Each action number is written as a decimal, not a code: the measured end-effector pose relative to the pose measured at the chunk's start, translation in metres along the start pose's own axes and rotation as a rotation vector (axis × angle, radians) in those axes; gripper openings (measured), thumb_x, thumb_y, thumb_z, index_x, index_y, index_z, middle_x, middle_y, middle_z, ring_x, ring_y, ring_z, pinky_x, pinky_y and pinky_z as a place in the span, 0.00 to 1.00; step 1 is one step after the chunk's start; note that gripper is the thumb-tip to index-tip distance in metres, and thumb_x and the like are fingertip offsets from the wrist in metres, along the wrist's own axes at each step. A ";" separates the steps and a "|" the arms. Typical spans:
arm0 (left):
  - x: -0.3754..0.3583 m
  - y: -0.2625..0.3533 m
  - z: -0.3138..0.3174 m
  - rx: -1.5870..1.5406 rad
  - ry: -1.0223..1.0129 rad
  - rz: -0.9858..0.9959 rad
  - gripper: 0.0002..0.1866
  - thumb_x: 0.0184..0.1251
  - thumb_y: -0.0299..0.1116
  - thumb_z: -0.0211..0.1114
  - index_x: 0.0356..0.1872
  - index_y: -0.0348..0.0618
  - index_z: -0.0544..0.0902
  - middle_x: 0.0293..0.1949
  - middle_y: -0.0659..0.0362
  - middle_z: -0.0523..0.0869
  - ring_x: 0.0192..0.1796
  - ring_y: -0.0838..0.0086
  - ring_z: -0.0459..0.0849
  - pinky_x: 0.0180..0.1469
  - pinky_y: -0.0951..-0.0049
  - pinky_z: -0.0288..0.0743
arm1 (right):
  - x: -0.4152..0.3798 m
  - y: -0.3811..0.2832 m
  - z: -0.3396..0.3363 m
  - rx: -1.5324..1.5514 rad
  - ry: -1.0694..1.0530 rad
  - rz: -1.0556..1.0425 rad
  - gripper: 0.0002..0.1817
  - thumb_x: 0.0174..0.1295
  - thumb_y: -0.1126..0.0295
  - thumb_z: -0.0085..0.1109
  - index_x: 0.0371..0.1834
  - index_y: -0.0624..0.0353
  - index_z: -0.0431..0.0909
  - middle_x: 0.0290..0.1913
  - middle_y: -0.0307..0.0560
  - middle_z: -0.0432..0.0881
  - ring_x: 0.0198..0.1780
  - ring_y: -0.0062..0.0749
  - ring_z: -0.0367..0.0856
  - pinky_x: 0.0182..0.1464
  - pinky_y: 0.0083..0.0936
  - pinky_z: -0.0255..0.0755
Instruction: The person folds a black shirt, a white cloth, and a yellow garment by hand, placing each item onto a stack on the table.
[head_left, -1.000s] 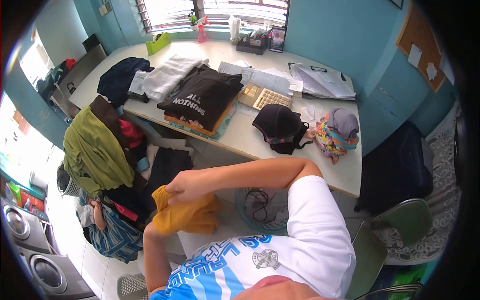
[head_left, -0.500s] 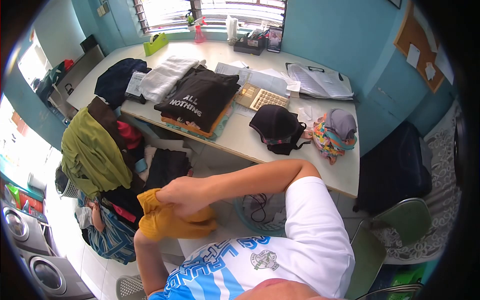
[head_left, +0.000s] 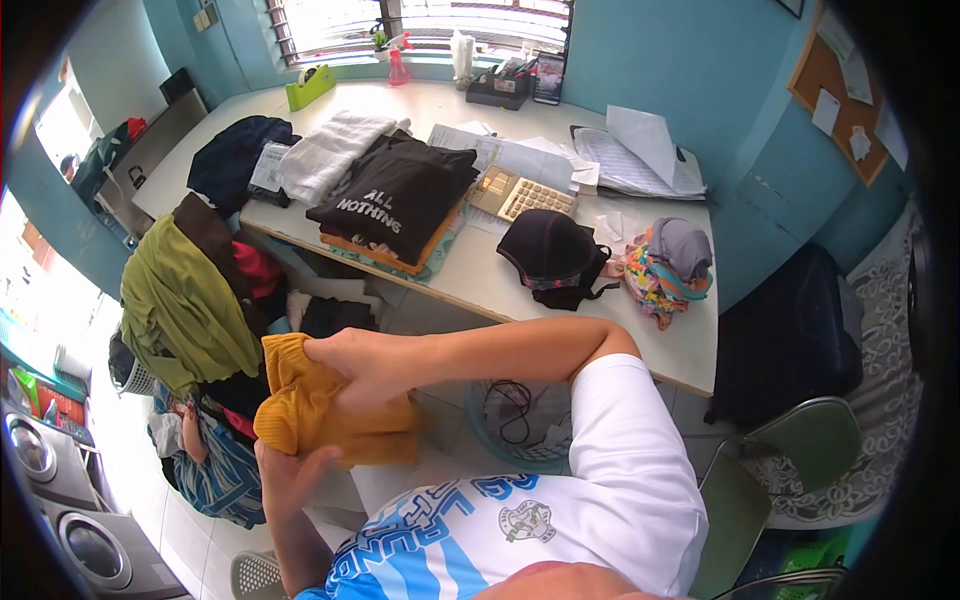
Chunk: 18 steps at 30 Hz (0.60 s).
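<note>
A mustard-yellow ribbed cloth (head_left: 345, 425) is held up between both hands, over the floor in front of the table. My right hand (head_left: 365, 370) grips its upper part, fingers partly hidden in the folds. At the lower left edge of the cloth, my left hand (head_left: 292, 480) holds it from below, with the thumb showing and the other fingers largely covered. To the left, a green garment (head_left: 185, 300) lies on a heap of clothes. A folded black shirt (head_left: 395, 195) tops a stack on the white table (head_left: 475, 290).
On the table are a black cap-like item (head_left: 548, 250), a colourful bundle (head_left: 670, 265), a calculator (head_left: 540, 200), papers and a white towel (head_left: 340, 150). A blue basket (head_left: 530, 440) stands below. Green chair (head_left: 810, 450) at right; washing machines (head_left: 95, 550) at lower left.
The yellow cloth is spread wider and its upper edge is higher. My left hand has moved slightly left, its thumb now visible. A sheet on the clipboard papers has lifted.
</note>
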<state>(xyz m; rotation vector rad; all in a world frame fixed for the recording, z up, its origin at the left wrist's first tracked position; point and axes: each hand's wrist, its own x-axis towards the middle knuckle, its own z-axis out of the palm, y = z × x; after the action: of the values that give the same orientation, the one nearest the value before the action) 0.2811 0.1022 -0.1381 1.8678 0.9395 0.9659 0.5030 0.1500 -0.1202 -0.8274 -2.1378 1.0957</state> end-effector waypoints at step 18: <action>0.000 -0.008 -0.002 0.646 0.202 0.352 0.18 0.45 0.26 0.75 0.36 0.34 0.78 0.30 0.48 0.80 0.27 0.58 0.78 0.30 0.71 0.72 | 0.007 0.001 -0.009 0.691 0.169 0.053 0.20 0.61 0.80 0.56 0.55 0.68 0.65 0.55 0.47 0.76 0.58 0.24 0.70 0.62 0.22 0.63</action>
<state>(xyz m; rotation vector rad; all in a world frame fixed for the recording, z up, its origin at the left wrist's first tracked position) 0.2775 0.1056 -0.1451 2.5768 1.1617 1.1667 0.5055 0.1603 -0.1155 -0.6128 -1.4446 1.5905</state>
